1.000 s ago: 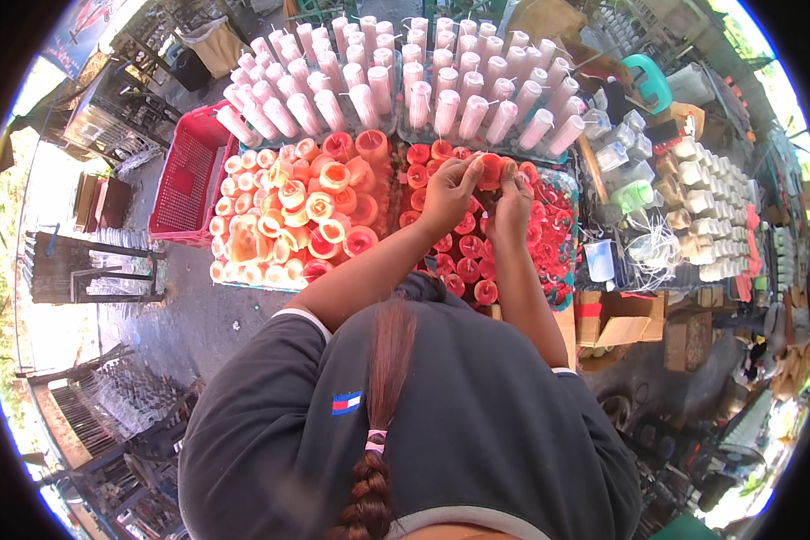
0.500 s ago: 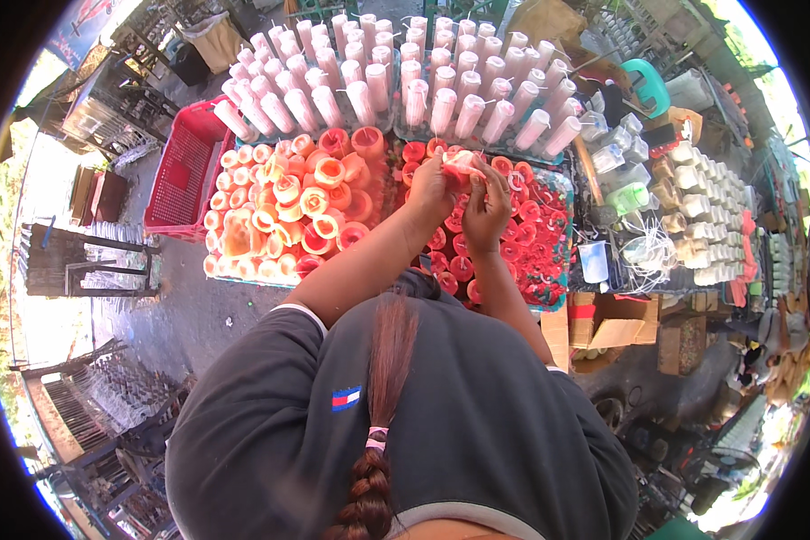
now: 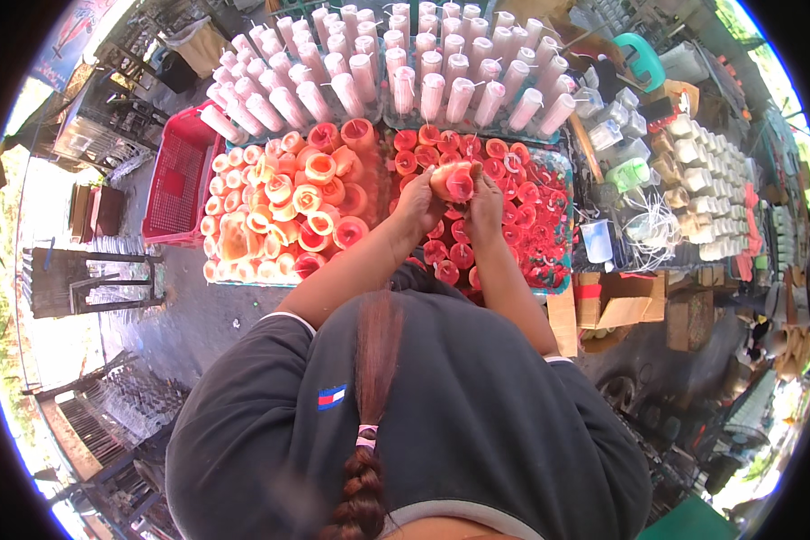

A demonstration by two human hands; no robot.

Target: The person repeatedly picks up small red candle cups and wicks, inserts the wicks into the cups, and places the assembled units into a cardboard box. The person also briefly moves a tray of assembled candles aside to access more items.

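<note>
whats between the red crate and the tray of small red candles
In the head view, a tray of bigger orange candles sits between the red crate and the small red candles.

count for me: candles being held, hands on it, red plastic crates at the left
round orange-red wax candle held: 1
hands holding it, left hand and right hand: 2
red plastic mesh crate: 1
total: 4

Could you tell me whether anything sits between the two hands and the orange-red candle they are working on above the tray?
Nothing visible does. The left hand and the right hand both already touch the orange-red candle, held between them above the tray of small red candles. The candles below stand apart from it.
</note>
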